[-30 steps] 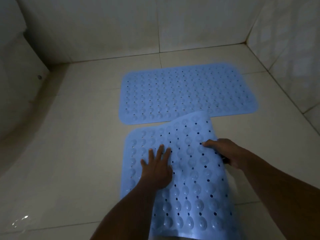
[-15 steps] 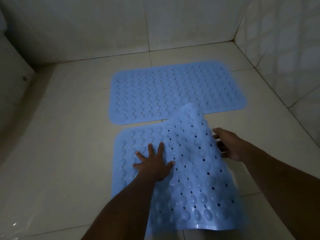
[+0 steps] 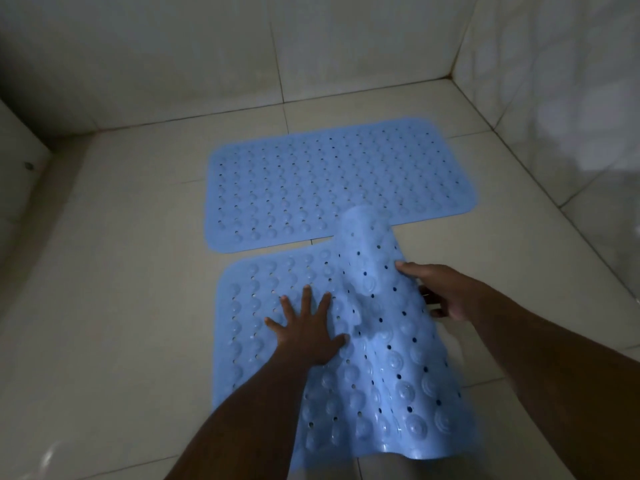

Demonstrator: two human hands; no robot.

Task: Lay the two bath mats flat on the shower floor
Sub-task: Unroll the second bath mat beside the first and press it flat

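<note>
Down on the shower floor (image 3: 114,278), under the spread fingers (image 3: 306,301) of the left hand (image 3: 308,336), lies the near mat (image 3: 249,344), a blue rubber sheet dotted with round cups and small holes. That hand is laid flat on it, palm down, fingers straight and fanned apart, pressing the left half against the tiles. To the right of those fingers the mat does not lie flat. Its right side rises off the floor in a long curl, and the right hand (image 3: 446,296) holds that raised edge, thumb (image 3: 410,266) on top and the other fingers curled beneath, clamped on the rubber. Beyond the thumb the lifted far corner stands up and crosses in front of the near edge of the far mat (image 3: 311,181); whether the two touch there I cannot tell. Left of that corner a narrow strip of bare tile shows between the two mats. The far mat, same blue and same pattern, lies flat and crosswise well beyond both sets of fingertips, near the back wall (image 3: 173,53). Right of the right hand the floor runs out to the side wall (image 3: 554,98). Far to the left of the left hand a low ledge (image 3: 17,188) borders the floor, with a small round fitting (image 3: 28,165) on it.
</note>
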